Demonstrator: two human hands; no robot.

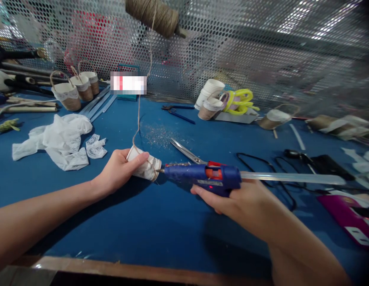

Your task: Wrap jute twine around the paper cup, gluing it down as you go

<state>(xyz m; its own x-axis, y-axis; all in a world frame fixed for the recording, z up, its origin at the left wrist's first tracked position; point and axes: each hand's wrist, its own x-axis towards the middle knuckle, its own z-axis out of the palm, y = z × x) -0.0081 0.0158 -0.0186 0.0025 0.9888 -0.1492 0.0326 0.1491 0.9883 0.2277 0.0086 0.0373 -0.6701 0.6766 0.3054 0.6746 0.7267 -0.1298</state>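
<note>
My left hand (117, 172) is closed around a small white paper cup (147, 167), tipped on its side over the blue table. Twine (139, 115) runs down to this cup from a brown spool (154, 16) hanging above. In my right hand (238, 200) is a blue hot glue gun (199, 176), its small red light lit. A long clear glue stick (291, 178) sticks out of the gun's back. The metal nozzle points left and meets or nearly meets the cup's end by the twine; exact contact cannot be made out.
Scissors (187, 151) lie just behind the glue gun, and pliers (180, 113) farther back. White lace (59, 137) is heaped at left. Small twine-handled cups (67, 96) stand at the back left, stacked white cups (208, 93) at the back centre. A black cord (262, 159) loops at right.
</note>
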